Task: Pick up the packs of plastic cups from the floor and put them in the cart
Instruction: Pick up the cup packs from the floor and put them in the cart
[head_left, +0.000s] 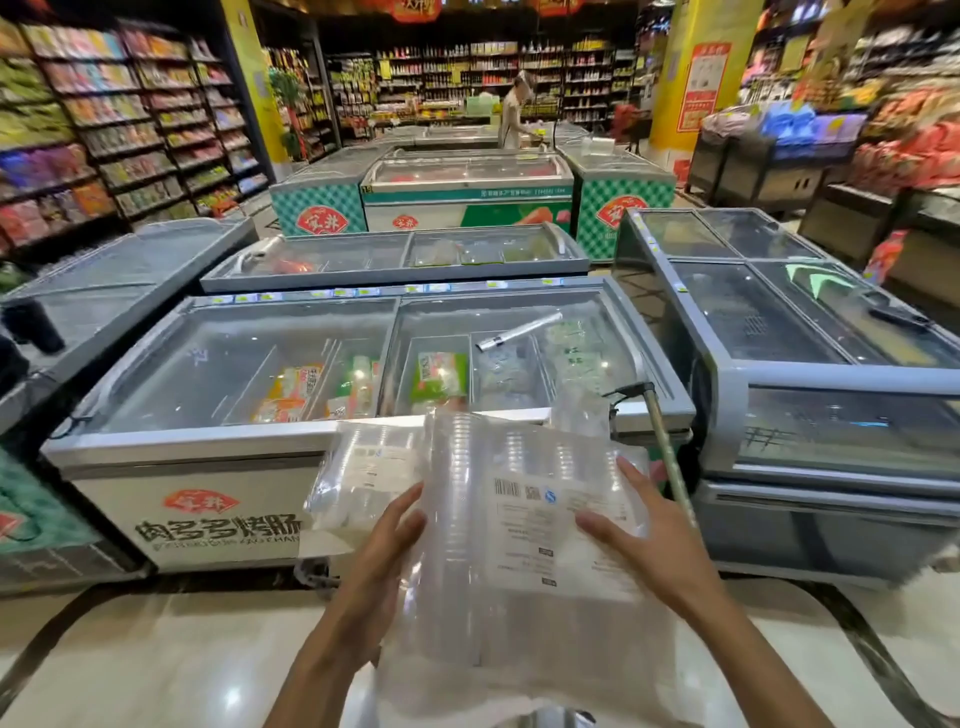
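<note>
In front of a glass-topped chest freezer (218, 405), both hands hold the packs of plastic cups (498, 499) up above the floor (156, 654). The left hand (384, 551) and right hand (644, 535) press against the packs' sides with fingers straight. No cart can be made out.

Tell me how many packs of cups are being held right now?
2 at least: one large pack with a barcode label held between the left hand and right hand, another pack behind its left side. More may be hidden underneath.
</note>
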